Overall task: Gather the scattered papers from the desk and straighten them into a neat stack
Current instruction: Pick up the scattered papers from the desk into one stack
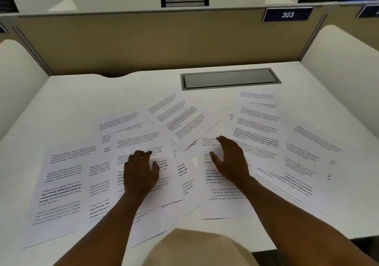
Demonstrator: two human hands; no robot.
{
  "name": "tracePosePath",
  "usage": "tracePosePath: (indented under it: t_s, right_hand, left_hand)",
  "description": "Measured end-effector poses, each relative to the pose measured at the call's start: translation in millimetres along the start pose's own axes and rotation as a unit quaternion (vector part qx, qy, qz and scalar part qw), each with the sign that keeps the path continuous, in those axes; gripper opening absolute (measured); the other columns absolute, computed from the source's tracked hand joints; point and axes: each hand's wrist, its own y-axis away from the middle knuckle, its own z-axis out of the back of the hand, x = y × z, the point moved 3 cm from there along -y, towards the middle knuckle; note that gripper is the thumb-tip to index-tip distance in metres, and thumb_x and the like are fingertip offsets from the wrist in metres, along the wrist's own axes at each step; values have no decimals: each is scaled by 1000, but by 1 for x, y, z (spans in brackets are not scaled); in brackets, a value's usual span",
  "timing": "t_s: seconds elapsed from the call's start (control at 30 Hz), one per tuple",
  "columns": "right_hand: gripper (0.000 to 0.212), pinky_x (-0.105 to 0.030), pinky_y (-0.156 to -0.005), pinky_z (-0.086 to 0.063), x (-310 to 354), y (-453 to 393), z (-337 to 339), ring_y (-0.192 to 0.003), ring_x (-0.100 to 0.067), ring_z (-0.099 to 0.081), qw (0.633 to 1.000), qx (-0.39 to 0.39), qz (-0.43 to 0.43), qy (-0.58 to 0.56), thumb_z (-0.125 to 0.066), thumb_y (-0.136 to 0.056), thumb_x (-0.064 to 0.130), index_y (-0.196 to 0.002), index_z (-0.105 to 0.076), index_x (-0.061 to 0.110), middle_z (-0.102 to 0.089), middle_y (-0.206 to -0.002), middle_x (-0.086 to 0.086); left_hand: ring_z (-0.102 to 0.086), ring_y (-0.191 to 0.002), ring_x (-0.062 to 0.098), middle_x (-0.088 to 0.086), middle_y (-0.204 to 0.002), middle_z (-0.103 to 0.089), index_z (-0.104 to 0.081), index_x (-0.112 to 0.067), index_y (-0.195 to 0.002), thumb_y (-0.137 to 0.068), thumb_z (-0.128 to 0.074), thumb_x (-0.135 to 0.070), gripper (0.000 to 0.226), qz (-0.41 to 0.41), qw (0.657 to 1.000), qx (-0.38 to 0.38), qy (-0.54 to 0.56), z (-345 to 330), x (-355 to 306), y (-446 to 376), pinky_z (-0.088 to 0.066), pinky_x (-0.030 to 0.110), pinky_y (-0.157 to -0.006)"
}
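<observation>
Several white printed papers (61, 183) lie scattered and overlapping across the white desk (82, 93), from the near left to the far right. My left hand (141, 173) rests palm down on a sheet left of centre, fingers curled with the tips pressing the paper. My right hand (231, 159) lies flat on a sheet right of centre, fingers apart and thumb out to the left. Neither hand grips a sheet. One sheet (184, 122) sits tilted just beyond the hands, and a skewed group of sheets (258, 130) spreads to the right.
A grey cable-port lid (229, 78) is set into the desk behind the papers. Tan partition walls (153, 44) enclose the desk at the back, with white side panels at left and right. A sign reading 303 (287, 15) hangs at the top right. My beige-clad knee (194, 249) shows at the near edge.
</observation>
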Motion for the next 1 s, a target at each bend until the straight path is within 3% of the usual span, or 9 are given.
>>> tracePosePath:
  t_s: [0.13, 0.27, 0.33, 0.53, 0.73, 0.93, 1.0]
  right_hand:
    - [48, -38, -101, -38, -19, -1, 19, -121, -24, -48, 995, -66, -74, -13, -63, -87, 35, -128, -54, 13, -56, -128, -5]
    - [32, -41, -82, -43, -44, -4, 46, -105, -33, -51, 975, -135, -172, 45, -68, -81, 24, -107, -59, 8, -56, -108, -13]
    - [34, -42, -78, -45, -59, -6, 58, -104, -36, -51, 960, -127, -243, 62, -68, -80, 26, -104, -56, 4, -55, -108, -18]
    - [75, -53, -95, -42, -93, -11, 82, -126, -40, -38, 907, -47, -419, 9, -74, -78, 34, -132, -34, -2, -39, -134, -24]
    - [105, -49, -108, -32, -101, -14, 93, -137, -39, -27, 867, 45, -495, -22, -80, -74, 40, -145, -16, -3, -25, -147, -26]
    - [110, -51, -102, -43, -112, -18, 88, -128, -40, -41, 845, 36, -532, -45, -88, -60, 45, -138, -26, -1, -36, -141, -25]
    - [112, -48, -106, -40, -112, -18, 91, -130, -38, -39, 844, 54, -533, -25, -85, -62, 50, -140, -25, -1, -36, -143, -24]
  left_hand:
    - [-55, -107, 41, 20, -116, -61, -63, -5, -122, -81, -70, -21, 45, 110, 994, -4, 22, 8, 30, 4, -46, 50, -88]
    - [-46, -121, 42, 22, -129, -51, -57, -8, -131, -79, -76, -36, 62, 245, 968, 38, 29, 19, 52, 1, -39, 54, -98]
    - [-40, -128, 42, 23, -135, -45, -51, -11, -135, -77, -78, -41, 71, 306, 949, 52, 50, 26, 61, -1, -37, 56, -103]
    - [-34, -133, 40, 22, -140, -37, -43, -12, -141, -72, -82, -42, 85, 388, 914, 83, 82, 35, 80, -11, -37, 57, -104]
    - [-36, -129, 43, 27, -138, -36, -37, 0, -138, -63, -89, -39, 99, 444, 882, 146, 62, 41, 84, -24, -40, 55, -103]
    - [-61, -106, 44, 29, -114, -60, -54, 4, -120, -36, -95, -46, 106, 488, 849, 189, 75, 4, 129, -47, -53, 50, -89]
    - [-65, -102, 42, 27, -108, -65, -57, 3, -117, -32, -94, -47, 105, 493, 846, 191, 70, -19, 154, -56, -56, 45, -79]
